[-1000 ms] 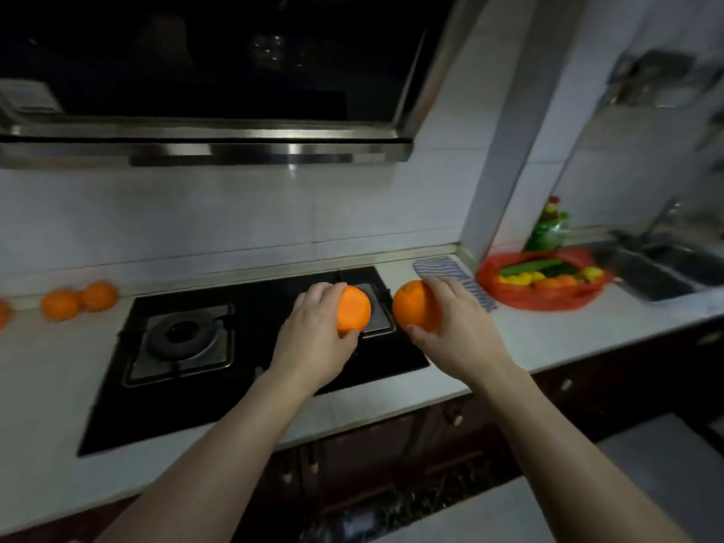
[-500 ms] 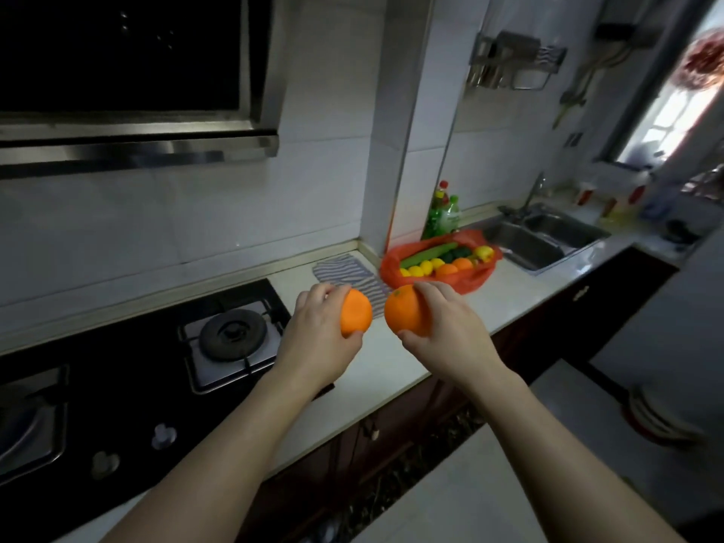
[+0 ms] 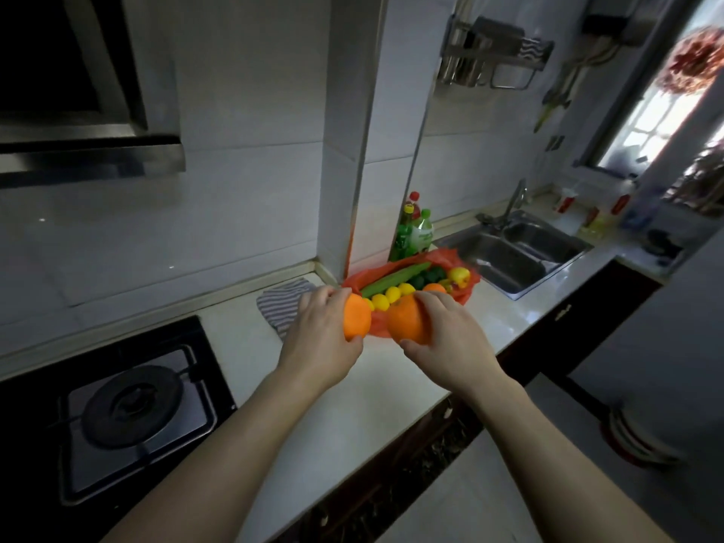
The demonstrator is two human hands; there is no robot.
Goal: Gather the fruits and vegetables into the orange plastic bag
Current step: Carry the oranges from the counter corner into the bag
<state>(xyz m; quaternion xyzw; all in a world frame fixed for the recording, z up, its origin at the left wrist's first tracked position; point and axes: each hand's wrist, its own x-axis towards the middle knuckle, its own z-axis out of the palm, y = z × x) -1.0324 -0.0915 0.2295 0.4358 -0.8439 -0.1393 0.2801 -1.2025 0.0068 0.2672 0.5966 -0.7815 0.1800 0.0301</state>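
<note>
Gripping oranges [image 3: 405, 321], left hand [image 3: 317, 342] and right hand [image 3: 446, 339] near bag [image 3: 465, 293]; cucumber [image 3: 395, 279] lies diagonally.

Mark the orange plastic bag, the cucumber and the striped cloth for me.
orange plastic bag [image 3: 446, 256]: head view, on its crumpled back rim.
cucumber [image 3: 395, 279]: head view, midway along its length.
striped cloth [image 3: 280, 305]: head view, middle of the visible fabric.

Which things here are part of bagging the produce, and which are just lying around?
Job: left hand gripping one orange; right hand gripping the other orange; orange plastic bag holding cucumber and lemons.
Lying about: striped cloth, green bottles, sink, gas stove.
</note>
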